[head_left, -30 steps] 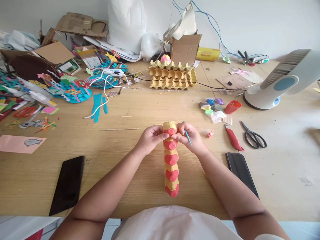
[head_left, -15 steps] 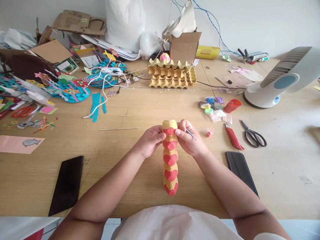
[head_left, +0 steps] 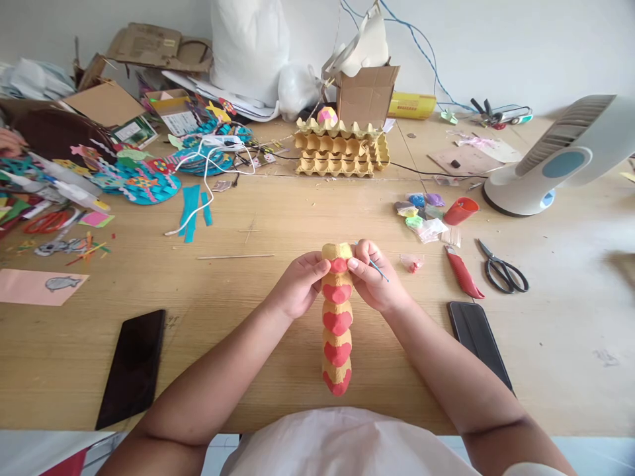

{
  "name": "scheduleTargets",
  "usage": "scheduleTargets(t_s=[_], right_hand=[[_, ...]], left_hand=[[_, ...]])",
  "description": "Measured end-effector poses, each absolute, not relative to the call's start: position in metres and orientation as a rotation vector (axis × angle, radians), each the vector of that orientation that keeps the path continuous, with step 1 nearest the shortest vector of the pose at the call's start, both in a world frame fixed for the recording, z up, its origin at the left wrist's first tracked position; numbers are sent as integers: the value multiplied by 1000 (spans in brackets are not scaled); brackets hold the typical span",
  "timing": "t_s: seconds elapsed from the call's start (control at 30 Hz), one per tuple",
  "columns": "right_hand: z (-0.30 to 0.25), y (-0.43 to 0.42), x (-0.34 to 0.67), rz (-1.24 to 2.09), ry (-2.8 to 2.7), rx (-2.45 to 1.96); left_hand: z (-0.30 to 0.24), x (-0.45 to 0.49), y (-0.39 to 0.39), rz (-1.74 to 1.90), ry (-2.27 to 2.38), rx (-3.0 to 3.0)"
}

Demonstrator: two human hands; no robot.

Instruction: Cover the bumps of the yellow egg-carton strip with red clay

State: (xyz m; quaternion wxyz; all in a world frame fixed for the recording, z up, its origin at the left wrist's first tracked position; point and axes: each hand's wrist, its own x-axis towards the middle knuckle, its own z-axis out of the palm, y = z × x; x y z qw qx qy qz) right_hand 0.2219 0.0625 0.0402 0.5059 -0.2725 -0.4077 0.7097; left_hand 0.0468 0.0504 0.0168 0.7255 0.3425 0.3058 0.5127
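Centre of wooden table [head_left: 248,370]: egg-carton strip [head_left: 337,324], long axis running straight away from body, near end close to chest. Both hands equally near, meeting at far end. Left hand [head_left: 297,284] curled, fingertips pinching strip from left. Right hand [head_left: 374,281] closed on it from right, thin blue stick [head_left: 378,270] tucked between fingers. Strip: bumpy yellow cardboard, five humps, each bearing soft red heart patch. Red cutter [head_left: 462,274], black scissors [head_left: 503,274] lie rightward, well apart.

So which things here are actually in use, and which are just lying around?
In use: egg-carton strip with red hearts, pinched at its top by left hand and right hand; thin blue tool in the right hand.
Lying about: black scissors, red utility knife, fan, stacked egg trays, dark phone.
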Motion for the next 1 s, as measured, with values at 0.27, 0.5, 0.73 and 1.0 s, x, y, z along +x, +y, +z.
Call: scheduleTargets(t_s=[0.27, 0.5, 0.73, 1.0], right_hand=[[39, 61, 221, 1748, -911, -660], [38, 60, 220, 1783, -850, -657], [34, 66, 224, 1832, -807, -640], [37, 66, 228, 1812, -922, -667]], left_hand=[[19, 47, 48, 1092, 658, 695], [15, 49, 49, 1065, 629, 659], [18, 48, 53, 997, 582, 726], [23, 42, 56, 1000, 655, 756]])
